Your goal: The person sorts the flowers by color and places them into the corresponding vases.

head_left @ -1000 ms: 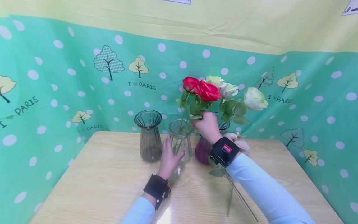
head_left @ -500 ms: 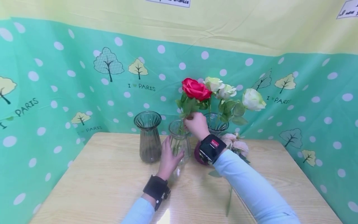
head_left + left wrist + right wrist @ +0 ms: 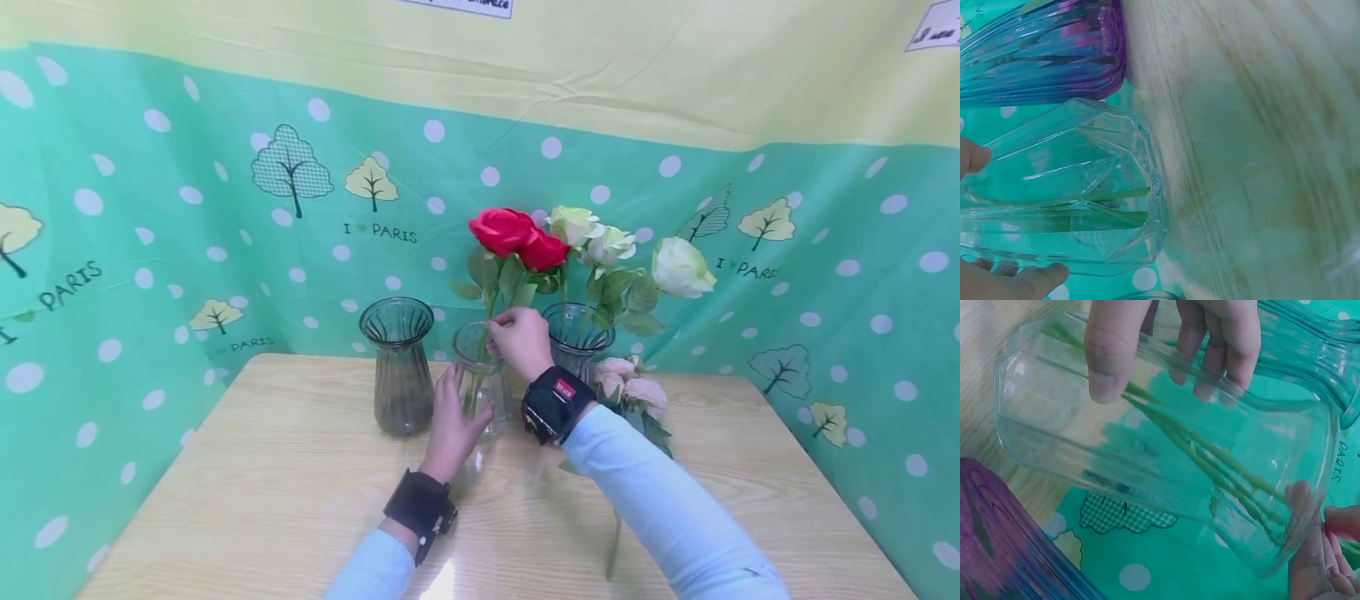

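The clear glass vase (image 3: 487, 390) stands upright mid-table, with several green stems (image 3: 1210, 459) inside it. My left hand (image 3: 452, 422) holds its side, thumb and fingers on opposite walls, as the left wrist view shows around the vase (image 3: 1079, 181). Just at the rim, my right hand (image 3: 522, 340) pinches the stems of red roses (image 3: 504, 231) that lean above the opening. In the right wrist view the right hand (image 3: 1325, 556) is at the mouth; its grip on the stems is partly hidden.
A grey ribbed vase (image 3: 403, 375) stands left. On the right, a blue-purple vase (image 3: 573, 329) holds white roses (image 3: 681, 267), its lower part hidden by the right wrist. Pink flowers (image 3: 645, 395) lie near it on the table (image 3: 300, 483). A patterned curtain (image 3: 300, 267) hangs behind.
My right hand has moved left and slightly down to the clear vase's rim, bringing the red roses left with it. My left hand stays on the vase.
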The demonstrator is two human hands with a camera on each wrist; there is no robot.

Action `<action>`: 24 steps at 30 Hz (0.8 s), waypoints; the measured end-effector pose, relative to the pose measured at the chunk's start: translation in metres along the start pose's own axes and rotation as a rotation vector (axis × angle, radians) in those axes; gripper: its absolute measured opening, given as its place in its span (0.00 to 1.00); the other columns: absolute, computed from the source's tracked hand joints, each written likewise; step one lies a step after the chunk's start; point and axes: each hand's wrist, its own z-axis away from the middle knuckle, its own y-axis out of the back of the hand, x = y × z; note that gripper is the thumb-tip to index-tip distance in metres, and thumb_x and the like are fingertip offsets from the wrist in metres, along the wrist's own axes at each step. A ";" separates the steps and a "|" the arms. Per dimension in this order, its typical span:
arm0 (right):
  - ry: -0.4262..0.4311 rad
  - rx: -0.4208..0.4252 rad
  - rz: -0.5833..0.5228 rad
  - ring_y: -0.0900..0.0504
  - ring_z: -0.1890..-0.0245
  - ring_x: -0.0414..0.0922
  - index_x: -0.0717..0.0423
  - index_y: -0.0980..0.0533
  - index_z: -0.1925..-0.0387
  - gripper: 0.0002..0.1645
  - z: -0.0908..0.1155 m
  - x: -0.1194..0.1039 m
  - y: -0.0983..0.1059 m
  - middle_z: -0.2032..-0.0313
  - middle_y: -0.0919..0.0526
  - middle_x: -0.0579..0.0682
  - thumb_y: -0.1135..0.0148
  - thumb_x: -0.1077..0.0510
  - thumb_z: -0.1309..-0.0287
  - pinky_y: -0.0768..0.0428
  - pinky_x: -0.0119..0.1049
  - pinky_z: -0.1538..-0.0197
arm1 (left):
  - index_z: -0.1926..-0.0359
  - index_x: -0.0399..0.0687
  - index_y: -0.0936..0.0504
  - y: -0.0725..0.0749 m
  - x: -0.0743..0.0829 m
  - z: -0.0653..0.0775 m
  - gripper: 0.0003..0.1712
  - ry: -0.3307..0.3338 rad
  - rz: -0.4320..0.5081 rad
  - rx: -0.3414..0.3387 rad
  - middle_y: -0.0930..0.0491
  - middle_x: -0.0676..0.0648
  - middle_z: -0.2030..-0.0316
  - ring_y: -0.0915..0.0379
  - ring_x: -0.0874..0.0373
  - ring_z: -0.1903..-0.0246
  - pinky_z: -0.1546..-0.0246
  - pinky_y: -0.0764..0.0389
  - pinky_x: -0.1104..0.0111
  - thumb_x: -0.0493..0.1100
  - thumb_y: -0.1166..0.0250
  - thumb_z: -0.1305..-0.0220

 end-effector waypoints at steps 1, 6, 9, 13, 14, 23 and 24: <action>0.005 0.003 -0.007 0.14 0.72 0.51 0.64 0.20 0.63 0.12 0.001 0.000 0.000 0.72 0.14 0.60 0.39 0.58 0.42 0.16 0.31 0.72 | 0.31 0.36 0.50 0.000 0.000 0.000 0.51 -0.003 -0.002 0.000 0.42 0.34 0.34 0.41 0.40 0.36 0.35 0.35 0.49 0.43 0.30 0.49; 0.036 0.011 -0.050 0.15 0.74 0.47 0.62 0.20 0.63 0.11 0.007 0.001 0.003 0.71 0.14 0.59 0.39 0.57 0.42 0.16 0.33 0.70 | 0.30 0.36 0.50 0.000 0.000 0.001 0.52 -0.001 -0.002 -0.001 0.43 0.34 0.34 0.42 0.40 0.36 0.34 0.36 0.49 0.43 0.30 0.49; 0.034 0.004 -0.070 0.15 0.75 0.44 0.62 0.21 0.62 0.11 0.010 0.002 0.005 0.70 0.14 0.59 0.40 0.57 0.41 0.16 0.32 0.68 | 0.31 0.35 0.50 0.000 0.001 0.001 0.52 -0.005 0.004 0.004 0.43 0.34 0.34 0.42 0.40 0.36 0.35 0.36 0.49 0.43 0.30 0.49; 0.010 -0.007 -0.105 0.15 0.75 0.43 0.62 0.21 0.61 0.14 0.015 0.004 0.010 0.69 0.14 0.59 0.39 0.54 0.42 0.15 0.34 0.66 | 0.31 0.36 0.50 0.001 0.002 0.001 0.51 -0.008 -0.004 0.003 0.43 0.34 0.34 0.41 0.40 0.36 0.35 0.36 0.49 0.44 0.30 0.49; 0.003 -0.010 -0.120 0.15 0.75 0.43 0.62 0.21 0.61 0.14 0.016 0.004 0.012 0.69 0.14 0.59 0.38 0.54 0.42 0.15 0.35 0.65 | 0.31 0.36 0.50 0.001 0.002 0.001 0.51 -0.004 -0.007 0.000 0.43 0.34 0.34 0.41 0.40 0.36 0.34 0.36 0.49 0.44 0.30 0.49; -0.019 -0.043 -0.228 0.14 0.74 0.44 0.64 0.22 0.59 0.17 0.030 0.009 0.031 0.68 0.15 0.62 0.39 0.54 0.41 0.14 0.38 0.63 | 0.30 0.40 0.50 0.001 0.004 0.000 0.51 0.046 -0.008 -0.019 0.43 0.34 0.34 0.42 0.40 0.35 0.35 0.36 0.48 0.43 0.30 0.49; -0.017 -0.045 -0.237 0.15 0.74 0.44 0.64 0.22 0.58 0.17 0.032 0.010 0.035 0.68 0.15 0.62 0.39 0.54 0.41 0.14 0.39 0.62 | 0.30 0.40 0.50 0.001 0.004 0.000 0.51 0.047 -0.006 -0.022 0.43 0.34 0.34 0.42 0.40 0.35 0.35 0.36 0.48 0.43 0.30 0.49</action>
